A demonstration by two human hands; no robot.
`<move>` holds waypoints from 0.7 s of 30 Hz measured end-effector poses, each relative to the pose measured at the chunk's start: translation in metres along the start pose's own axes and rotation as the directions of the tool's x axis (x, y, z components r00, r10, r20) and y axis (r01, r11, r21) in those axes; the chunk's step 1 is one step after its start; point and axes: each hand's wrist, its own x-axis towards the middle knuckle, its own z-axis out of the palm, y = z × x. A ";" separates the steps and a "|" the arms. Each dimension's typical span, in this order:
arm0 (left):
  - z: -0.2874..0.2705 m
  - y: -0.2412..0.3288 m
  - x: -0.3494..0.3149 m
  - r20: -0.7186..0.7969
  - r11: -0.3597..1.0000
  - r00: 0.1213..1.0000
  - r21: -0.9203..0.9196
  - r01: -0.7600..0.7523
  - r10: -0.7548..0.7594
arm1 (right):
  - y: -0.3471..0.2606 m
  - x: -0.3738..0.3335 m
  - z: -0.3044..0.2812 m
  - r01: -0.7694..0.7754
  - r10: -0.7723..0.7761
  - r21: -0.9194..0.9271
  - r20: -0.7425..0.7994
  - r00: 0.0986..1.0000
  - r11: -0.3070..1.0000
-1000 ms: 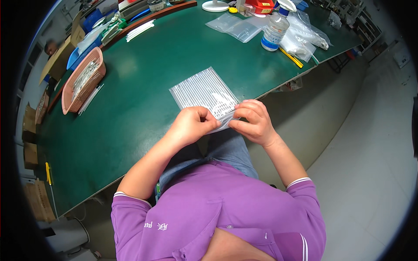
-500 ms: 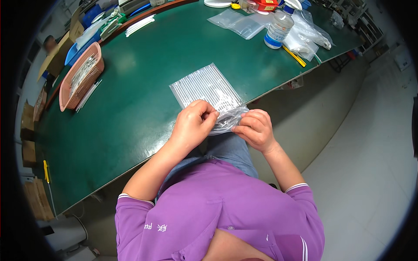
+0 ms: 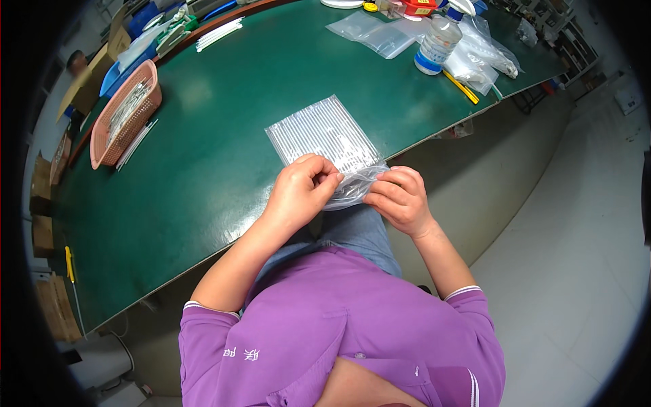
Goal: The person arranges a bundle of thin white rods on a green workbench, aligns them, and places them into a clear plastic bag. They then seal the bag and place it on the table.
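A clear plastic bag (image 3: 327,132) filled with a flat row of thin silvery-white rods lies at the near edge of the green table. Its loose, crumpled end hangs over the edge toward me. My left hand (image 3: 303,188) pinches that end on its left side, thumb against fingers. On the other side, my right hand (image 3: 401,198) grips the same plastic between thumb and curled fingers. The rods lie side by side in the bag's far part; folds and glare blur what is in the near end.
On the left of the green table (image 3: 196,149) stands a pink basket (image 3: 125,115) of metal pieces, with thin rods (image 3: 137,144) beside it. White sticks (image 3: 220,34) lie far back. Far right are a spray bottle (image 3: 437,46), a yellow pen-like tool (image 3: 461,88) and clear bags (image 3: 380,34).
Both hands keep their hold on the bag's end with barely any movement. The view has shifted very slightly.
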 end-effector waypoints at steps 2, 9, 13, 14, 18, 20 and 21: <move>0.000 0.000 -0.001 -0.002 1.000 1.000 -0.019 0.011 -0.011 | -0.001 0.002 -0.002 0.010 -0.010 -0.025 0.013 1.000 1.000; 0.001 -0.001 -0.002 -0.016 0.999 1.000 -0.047 0.005 -0.006 | -0.002 0.001 -0.002 0.025 -0.023 -0.032 0.060 0.998 0.999; 0.001 -0.001 -0.002 -0.012 0.999 1.000 -0.041 -0.002 0.001 | -0.006 0.000 0.004 -0.021 0.022 -0.024 0.043 0.999 0.999; 0.001 0.000 -0.003 -0.014 0.999 1.000 -0.036 -0.007 0.007 | -0.007 0.000 0.006 -0.028 0.029 -0.039 0.030 0.999 0.999; 0.003 -0.002 -0.003 -0.025 0.999 0.999 -0.032 -0.037 0.036 | -0.012 0.005 0.012 -0.047 0.047 -0.095 0.002 0.999 0.994; 0.003 -0.002 -0.003 -0.027 0.999 0.999 -0.025 -0.040 0.040 | -0.012 0.005 0.013 -0.043 0.042 -0.098 -0.003 0.999 0.994; 0.003 -0.002 -0.003 -0.029 0.999 0.999 -0.021 -0.042 0.042 | -0.012 0.004 0.015 -0.036 0.036 -0.088 -0.007 0.999 0.995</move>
